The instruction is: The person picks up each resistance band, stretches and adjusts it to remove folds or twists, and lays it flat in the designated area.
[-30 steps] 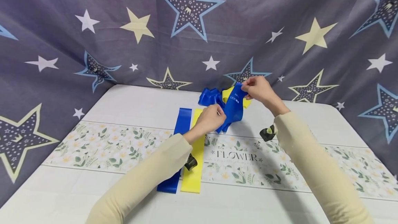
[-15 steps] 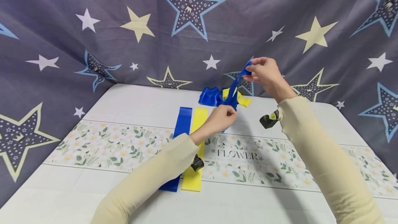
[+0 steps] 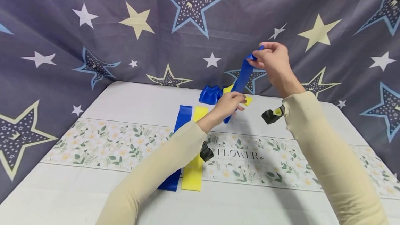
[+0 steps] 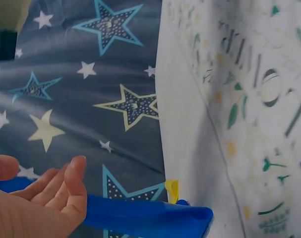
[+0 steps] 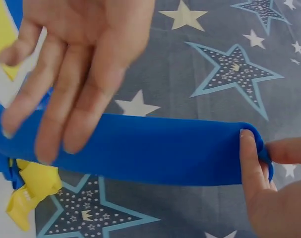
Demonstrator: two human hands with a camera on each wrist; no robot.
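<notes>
In the head view my right hand [image 3: 276,61] is raised and pinches the upper end of a blue ribbon [image 3: 244,75] between thumb and fingers. The ribbon slants down from there to the table's back. Below it, my left hand [image 3: 227,107] is beside the ribbon's lower part. In the right wrist view the left hand's fingers [image 5: 81,104] are extended and overlap the ribbon [image 5: 175,151]; my right fingertips [image 5: 248,148] hold its folded end. The left wrist view shows my left hand [image 4: 46,203] with loosely bent fingers in front of the ribbon.
A bunched blue ribbon [image 3: 210,95] and a yellow ribbon [image 3: 248,100] lie at the table's back. Flat blue [image 3: 184,114] and yellow [image 3: 192,180] strips lie side by side, partly under my left arm. A star-patterned cloth [image 3: 187,51] hangs behind the table.
My right hand has risen, pulling the blue ribbon up and stretching it out. My left hand has moved right and slightly away toward the ribbon, its fingers loosening.
</notes>
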